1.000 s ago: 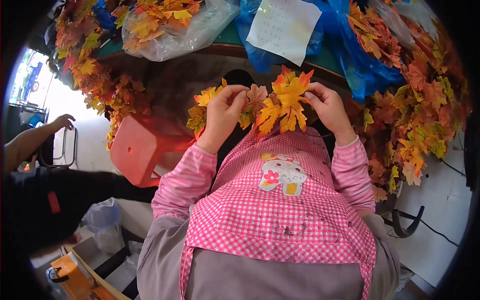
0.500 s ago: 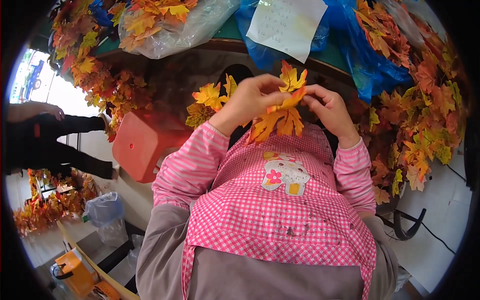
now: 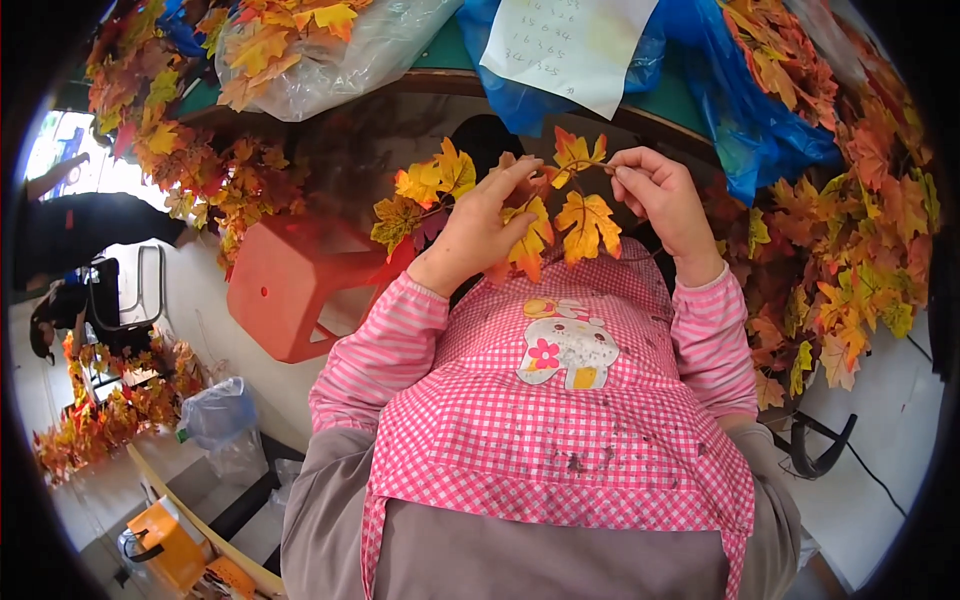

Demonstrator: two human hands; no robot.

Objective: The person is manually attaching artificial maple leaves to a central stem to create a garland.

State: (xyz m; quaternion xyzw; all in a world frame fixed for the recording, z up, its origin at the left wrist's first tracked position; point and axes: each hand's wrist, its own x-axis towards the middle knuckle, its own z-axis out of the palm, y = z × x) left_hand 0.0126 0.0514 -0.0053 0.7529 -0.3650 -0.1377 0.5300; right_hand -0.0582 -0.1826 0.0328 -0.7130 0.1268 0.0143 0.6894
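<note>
An artificial maple leaf garland [image 3: 590,226], orange and yellow, runs across above my lap. My left hand [image 3: 468,228] is curled around its middle, thumb below and fingers above; its exact hold is partly hidden by leaves. My right hand [image 3: 664,200] pinches the thin stem end at the right, thumb against forefinger. Between the hands, several leaves hang from the stem. More leaves of the strand, yellow and green-veined [image 3: 398,222], stick out to the left of my left hand.
Ahead is a green table [image 3: 440,50] with a clear plastic bag, blue plastic [image 3: 735,130] and a handwritten paper [image 3: 565,50]. Leaf garlands hang at left and right [image 3: 860,240]. A red stool [image 3: 285,290] stands at left. Beyond it, another person [image 3: 95,225] is in dark clothing.
My hands have drawn apart, the left shifting slightly left, and the stem between them is now visible. The leaves hang lower and more spread. The person at left has moved.
</note>
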